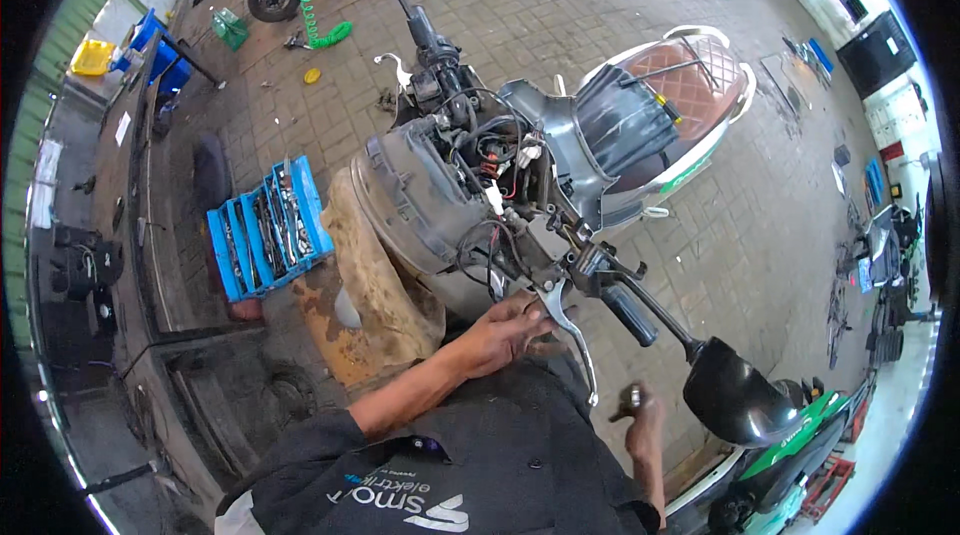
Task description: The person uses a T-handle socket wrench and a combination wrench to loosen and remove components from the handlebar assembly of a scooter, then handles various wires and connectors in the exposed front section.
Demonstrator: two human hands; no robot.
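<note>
A scooter stands before me with its front covers off and its handlebar (585, 270) bared. My left hand (508, 333) reaches in under the silver brake lever (580, 345), near the lever's base. Its fingers are curled together, and what they pinch is hidden. Lower right, below the black rubber grip (630, 315), my right hand (643, 422) is closed round a small dark tool with a round metal end (634, 396); most of that tool is covered by the fingers. Loose wires (490, 170) and a white connector (494, 198) show in the open middle of the scooter.
A blue toolbox (262, 275) full of hand tools lies open at left, beside a stained cloth (375, 265). A black mirror (738, 393) juts out at lower right near a green scooter (795, 445). A long screwdriver (665, 107) rests by the quilted brown seat (685, 70).
</note>
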